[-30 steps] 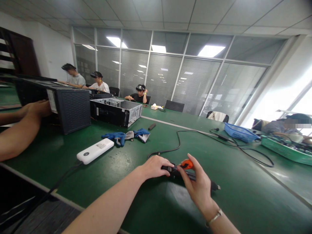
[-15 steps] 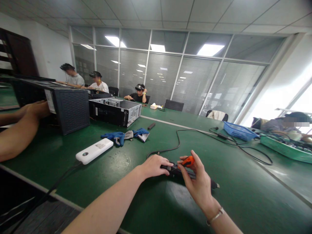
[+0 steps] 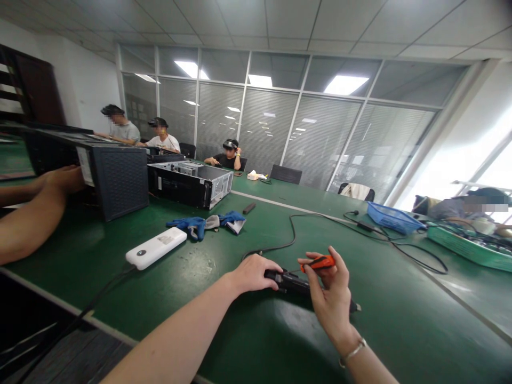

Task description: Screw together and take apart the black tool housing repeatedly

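Observation:
A long black corded tool (image 3: 296, 284) lies on the green table in front of me, with a small metal tip at its right end. My left hand (image 3: 253, 274) is closed around its left end, thumb and fingers on the casing. Above the tool's middle, my right hand (image 3: 334, 301) grips an orange-and-black screwdriver (image 3: 319, 263) by the handle. The thin shaft points left, toward the casing near my left fingers; whether its tip touches cannot be made out. Part of the tool is hidden behind my right hand.
A white power bank-like box (image 3: 157, 248) with a cable and blue-grey gloves (image 3: 196, 226) lie to the left. Beyond are computer cases (image 3: 124, 181), where another person's arms (image 3: 44, 208) reach in. At right are a black cable (image 3: 400, 246), a blue basket (image 3: 394, 217) and a green basket (image 3: 464, 242).
My right hand has moved a little right with the screwdriver, drawing it back and showing more of its shaft. My left hand stays on the black tool.

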Tool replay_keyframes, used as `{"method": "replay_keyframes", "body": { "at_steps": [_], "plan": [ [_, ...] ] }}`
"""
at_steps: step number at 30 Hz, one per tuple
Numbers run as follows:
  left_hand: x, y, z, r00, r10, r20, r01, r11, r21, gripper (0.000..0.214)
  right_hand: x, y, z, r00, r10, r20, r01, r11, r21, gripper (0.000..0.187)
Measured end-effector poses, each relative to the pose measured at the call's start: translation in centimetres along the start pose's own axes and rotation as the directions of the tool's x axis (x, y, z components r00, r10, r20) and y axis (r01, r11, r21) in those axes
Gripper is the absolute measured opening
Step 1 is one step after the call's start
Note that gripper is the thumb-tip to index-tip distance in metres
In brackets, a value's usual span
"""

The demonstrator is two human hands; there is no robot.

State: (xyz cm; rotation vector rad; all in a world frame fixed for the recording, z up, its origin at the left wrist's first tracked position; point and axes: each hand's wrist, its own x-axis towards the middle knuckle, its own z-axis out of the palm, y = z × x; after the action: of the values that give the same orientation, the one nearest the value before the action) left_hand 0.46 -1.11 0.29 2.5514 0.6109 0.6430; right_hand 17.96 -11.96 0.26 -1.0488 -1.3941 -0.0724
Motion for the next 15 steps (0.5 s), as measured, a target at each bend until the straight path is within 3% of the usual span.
{"method": "replay_keyframes", "body": {
  "at_steps": [6,12,15],
  "plan": [
    [0.1,0.1,0.5,1.0,0.025,0.015,-0.024,0.999,-0.049,0.045,0.3,0.1,0.0,0.997,0.037,0.067,-0.03,0.994,-0.102,0.058],
    [0.1,0.2,1.1,0.996,0.087,0.018,-0.086,0.995,-0.056,0.046,0.8,0.8,-0.4,0.999,-0.029,0.03,0.037,0.944,-0.327,0.06],
    [0.1,0.2,1.2,0.994,0.109,0.02,-0.108,0.993,-0.055,0.047,0.5,1.1,-0.2,0.999,0.012,0.052,0.002,0.962,-0.273,0.059]
  ]
}}
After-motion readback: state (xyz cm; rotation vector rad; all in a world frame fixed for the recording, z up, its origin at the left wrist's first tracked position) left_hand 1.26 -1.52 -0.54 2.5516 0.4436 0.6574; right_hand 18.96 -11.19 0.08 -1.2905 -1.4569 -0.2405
